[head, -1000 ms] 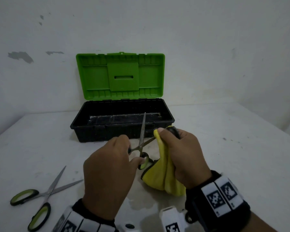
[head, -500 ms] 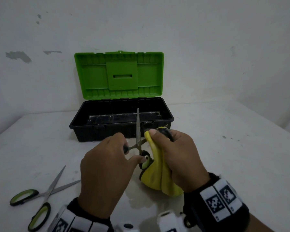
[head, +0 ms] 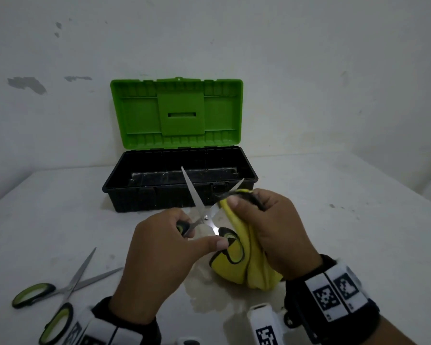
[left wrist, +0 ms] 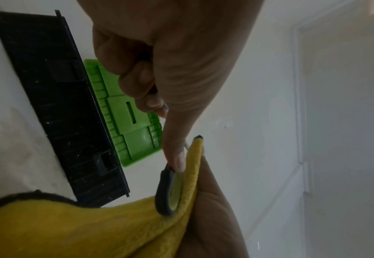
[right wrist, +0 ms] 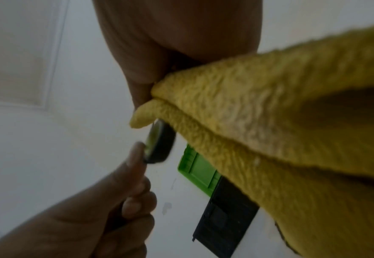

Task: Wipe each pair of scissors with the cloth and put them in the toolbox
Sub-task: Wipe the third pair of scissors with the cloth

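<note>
Steel open-bladed scissors with black-green handles, frame centre: left hand grips one handle; right hand pinches yellow microfibre cloth round one blade.

a pair of scissors with steel blades and black-and-green handles is being held up over the table, blades spread wide in a v and pointing away toward the toolbox. a yellow cloth with a dark edge is wrapping around the right blade and hanging down to the table, one handle loop lying against it. a second pair of scissors, same colours, is lying open on the table at the near left, well apart. the toolbox, black with a green lid standing upright and open, is sitting at the back by the wall
</note>
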Action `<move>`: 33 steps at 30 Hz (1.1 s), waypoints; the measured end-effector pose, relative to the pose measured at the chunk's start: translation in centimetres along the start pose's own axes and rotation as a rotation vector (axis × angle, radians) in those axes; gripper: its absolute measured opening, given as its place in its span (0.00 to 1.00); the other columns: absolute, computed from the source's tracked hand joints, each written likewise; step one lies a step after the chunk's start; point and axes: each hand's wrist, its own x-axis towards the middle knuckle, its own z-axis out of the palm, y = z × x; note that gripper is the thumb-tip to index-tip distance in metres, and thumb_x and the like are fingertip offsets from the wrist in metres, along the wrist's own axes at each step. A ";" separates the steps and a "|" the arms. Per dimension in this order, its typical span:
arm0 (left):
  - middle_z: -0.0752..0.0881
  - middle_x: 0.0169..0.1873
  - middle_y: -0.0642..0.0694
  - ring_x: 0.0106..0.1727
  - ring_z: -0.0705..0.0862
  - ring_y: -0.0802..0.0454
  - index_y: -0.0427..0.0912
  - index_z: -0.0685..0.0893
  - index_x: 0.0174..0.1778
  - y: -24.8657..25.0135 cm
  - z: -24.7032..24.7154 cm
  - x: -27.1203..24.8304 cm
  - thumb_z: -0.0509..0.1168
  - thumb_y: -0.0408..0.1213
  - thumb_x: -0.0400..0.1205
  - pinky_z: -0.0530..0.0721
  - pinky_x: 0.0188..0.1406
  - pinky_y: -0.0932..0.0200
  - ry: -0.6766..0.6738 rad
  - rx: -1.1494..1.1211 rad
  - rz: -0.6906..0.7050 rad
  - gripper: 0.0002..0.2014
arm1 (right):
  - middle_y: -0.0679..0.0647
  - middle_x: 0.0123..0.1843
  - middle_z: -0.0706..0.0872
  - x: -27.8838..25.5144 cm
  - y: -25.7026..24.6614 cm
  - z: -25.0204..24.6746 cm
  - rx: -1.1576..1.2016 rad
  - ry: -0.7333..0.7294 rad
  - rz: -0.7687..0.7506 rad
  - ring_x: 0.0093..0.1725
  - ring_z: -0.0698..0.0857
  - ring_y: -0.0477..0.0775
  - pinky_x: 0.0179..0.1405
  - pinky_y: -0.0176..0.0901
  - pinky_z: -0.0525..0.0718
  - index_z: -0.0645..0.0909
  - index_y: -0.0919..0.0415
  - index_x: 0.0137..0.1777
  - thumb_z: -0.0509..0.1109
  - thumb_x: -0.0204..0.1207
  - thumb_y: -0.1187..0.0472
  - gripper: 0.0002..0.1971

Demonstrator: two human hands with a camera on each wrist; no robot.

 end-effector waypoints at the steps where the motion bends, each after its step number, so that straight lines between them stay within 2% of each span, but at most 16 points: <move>1: 0.76 0.21 0.53 0.24 0.73 0.60 0.50 0.76 0.26 0.0 0.0 0.0 0.81 0.63 0.53 0.67 0.23 0.65 -0.015 -0.009 -0.001 0.25 | 0.72 0.37 0.87 -0.1 0.2 0.3 -0.021 -0.047 -0.008 0.33 0.83 0.56 0.33 0.56 0.83 0.88 0.68 0.42 0.81 0.72 0.51 0.17; 4: 0.78 0.23 0.51 0.25 0.75 0.58 0.50 0.78 0.28 0.1 -0.1 0.1 0.81 0.63 0.52 0.72 0.25 0.62 -0.046 -0.026 -0.008 0.26 | 0.69 0.32 0.84 -0.3 0.5 0.7 -0.059 -0.112 -0.013 0.30 0.80 0.53 0.30 0.44 0.80 0.85 0.68 0.36 0.81 0.73 0.54 0.16; 8: 0.79 0.23 0.50 0.26 0.75 0.57 0.50 0.78 0.28 -0.1 -0.4 0.1 0.74 0.70 0.50 0.74 0.25 0.58 -0.077 0.002 0.013 0.28 | 0.71 0.32 0.84 -0.2 0.2 0.9 -0.043 -0.116 0.013 0.30 0.80 0.54 0.30 0.45 0.80 0.86 0.70 0.37 0.81 0.72 0.52 0.18; 12: 0.80 0.23 0.49 0.26 0.75 0.56 0.49 0.78 0.28 0.1 -0.6 -0.2 0.70 0.73 0.49 0.76 0.26 0.57 -0.053 -0.002 0.032 0.30 | 0.60 0.28 0.83 0.3 -0.1 0.7 0.019 -0.080 0.058 0.28 0.80 0.53 0.28 0.45 0.80 0.84 0.70 0.35 0.82 0.69 0.51 0.20; 13: 0.79 0.22 0.50 0.25 0.74 0.57 0.50 0.77 0.27 0.2 -0.6 -0.3 0.71 0.72 0.50 0.75 0.25 0.58 -0.046 -0.008 0.033 0.29 | 0.61 0.28 0.84 0.3 -0.2 0.7 0.028 -0.078 0.065 0.28 0.80 0.54 0.27 0.48 0.82 0.85 0.70 0.35 0.82 0.67 0.49 0.21; 14: 0.78 0.21 0.50 0.24 0.73 0.58 0.50 0.76 0.26 0.2 -0.7 -0.3 0.73 0.71 0.51 0.73 0.24 0.61 -0.039 -0.004 0.035 0.28 | 0.66 0.30 0.86 0.5 -0.2 0.7 0.038 -0.068 0.076 0.30 0.81 0.56 0.29 0.53 0.83 0.85 0.71 0.37 0.83 0.65 0.46 0.24; 16: 0.76 0.19 0.52 0.22 0.71 0.59 0.50 0.75 0.25 0.2 -0.7 -0.4 0.76 0.69 0.52 0.68 0.23 0.66 -0.034 0.046 0.037 0.28 | 0.79 0.41 0.87 1.1 0.1 0.3 0.066 -0.012 0.107 0.34 0.83 0.60 0.35 0.64 0.87 0.87 0.74 0.43 0.84 0.61 0.40 0.32; 18: 0.76 0.19 0.52 0.21 0.70 0.59 0.49 0.75 0.25 0.3 -0.7 -0.5 0.77 0.69 0.52 0.66 0.21 0.69 -0.036 0.087 0.034 0.28 | 0.83 0.46 0.85 1.9 0.4 -0.5 0.095 0.076 0.128 0.36 0.83 0.61 0.39 0.63 0.86 0.87 0.75 0.45 0.86 0.56 0.36 0.37; 20: 0.75 0.19 0.53 0.22 0.70 0.60 0.49 0.75 0.25 0.3 -0.6 -0.6 0.78 0.67 0.52 0.67 0.20 0.68 -0.060 0.079 0.014 0.28 | 0.84 0.43 0.84 2.7 0.6 -1.2 0.109 0.141 0.145 0.37 0.81 0.61 0.40 0.59 0.83 0.87 0.74 0.45 0.86 0.53 0.35 0.39; 24: 0.77 0.21 0.53 0.23 0.72 0.61 0.50 0.77 0.27 -0.2 -0.3 -0.4 0.80 0.64 0.52 0.68 0.23 0.69 -0.154 0.029 -0.053 0.26 | 0.81 0.44 0.85 3.2 0.5 -2.5 0.173 0.206 0.159 0.40 0.82 0.62 0.43 0.58 0.83 0.91 0.69 0.45 0.87 0.55 0.40 0.31; 25: 0.78 0.23 0.53 0.24 0.73 0.61 0.49 0.78 0.29 -0.5 -0.3 -0.3 0.81 0.63 0.53 0.69 0.24 0.67 -0.170 0.022 -0.070 0.26 | 0.77 0.42 0.85 3.2 0.5 -2.8 0.178 0.208 0.165 0.40 0.81 0.62 0.43 0.58 0.82 0.91 0.68 0.46 0.86 0.55 0.38 0.33; 27: 0.79 0.26 0.53 0.27 0.75 0.60 0.49 0.80 0.33 -1.1 -0.4 -0.2 0.81 0.61 0.57 0.69 0.26 0.67 -0.205 0.000 -0.100 0.24 | 0.69 0.42 0.84 3.0 0.6 -3.4 0.170 0.206 0.184 0.42 0.80 0.61 0.44 0.58 0.81 0.90 0.70 0.48 0.84 0.52 0.36 0.37; 28: 0.80 0.29 0.54 0.29 0.77 0.60 0.51 0.80 0.36 -1.4 -0.5 -0.1 0.80 0.60 0.60 0.70 0.28 0.67 -0.220 -0.017 -0.115 0.22 | 0.71 0.43 0.85 3.0 0.8 -3.7 0.161 0.202 0.193 0.43 0.81 0.61 0.45 0.60 0.83 0.89 0.69 0.48 0.84 0.51 0.36 0.37; 30: 0.83 0.36 0.53 0.35 0.80 0.58 0.53 0.80 0.43 -2.0 -0.6 0.2 0.77 0.54 0.69 0.74 0.32 0.65 -0.263 -0.063 -0.165 0.16 | 0.77 0.48 0.88 2.7 1.0 -4.3 0.131 0.191 0.206 0.44 0.84 0.61 0.50 0.66 0.87 0.92 0.65 0.47 0.82 0.53 0.38 0.32; 31: 0.84 0.37 0.52 0.34 0.81 0.56 0.53 0.80 0.46 -2.3 -0.7 0.3 0.75 0.50 0.74 0.77 0.34 0.62 -0.287 -0.119 -0.197 0.12 | 0.76 0.52 0.89 2.5 1.1 -4.5 0.114 0.186 0.212 0.45 0.86 0.61 0.54 0.67 0.87 0.93 0.62 0.47 0.81 0.56 0.40 0.27; 33: 0.83 0.34 0.47 0.31 0.77 0.54 0.49 0.81 0.49 -2.8 -0.9 0.6 0.69 0.39 0.81 0.77 0.32 0.58 -0.326 -0.280 -0.253 0.04 | 0.72 0.53 0.91 2.1 1.3 -5.1 0.096 0.182 0.229 0.48 0.89 0.63 0.58 0.65 0.87 0.94 0.60 0.47 0.80 0.62 0.45 0.20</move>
